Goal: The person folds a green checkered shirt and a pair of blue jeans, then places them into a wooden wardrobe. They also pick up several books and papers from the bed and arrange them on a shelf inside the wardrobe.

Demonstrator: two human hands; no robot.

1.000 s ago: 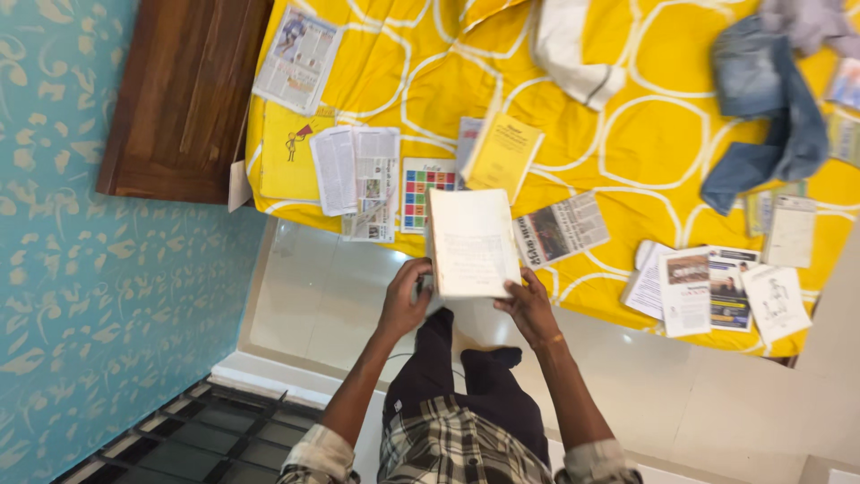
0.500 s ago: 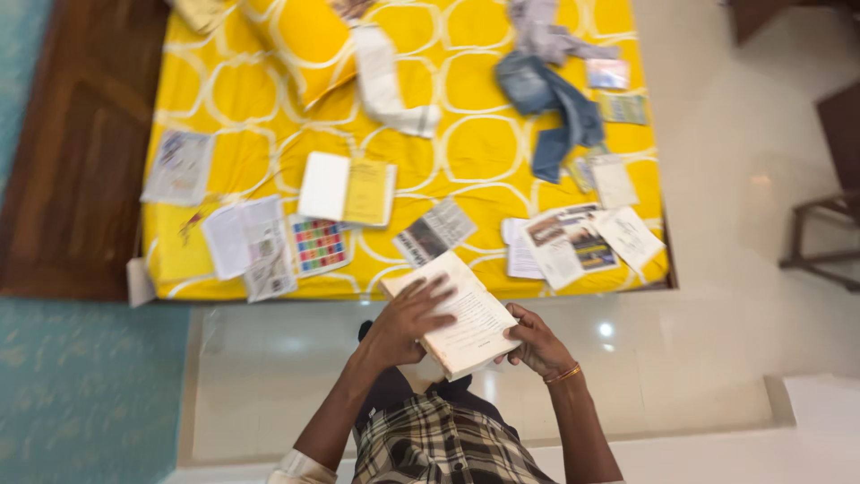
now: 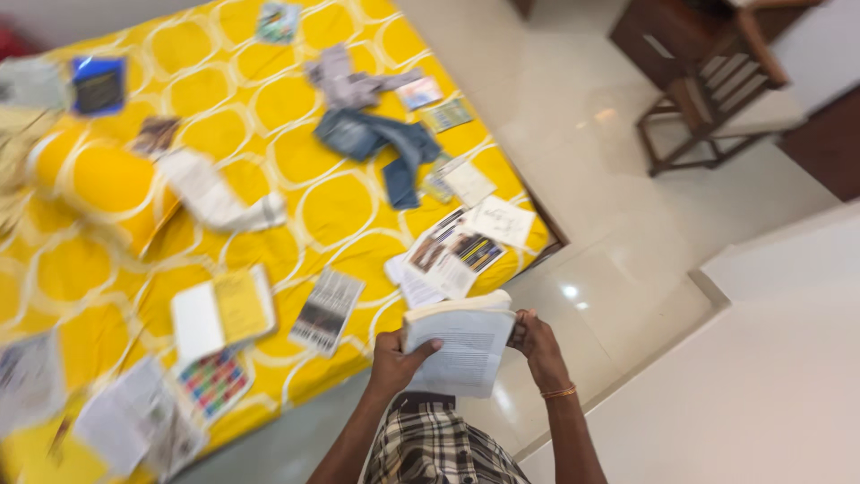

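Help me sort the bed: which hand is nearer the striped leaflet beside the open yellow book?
Left. The left hand grips the book's left edge, just below and right of the striped leaflet; the right hand holds the far edge, farther away.

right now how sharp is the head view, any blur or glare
Head view: motion blur smears the papers at the left edge of the yellow bed; the book held by the left hand and right hand is clearer, its print unreadable; small bright glare spots on the glossy floor; lighting even.
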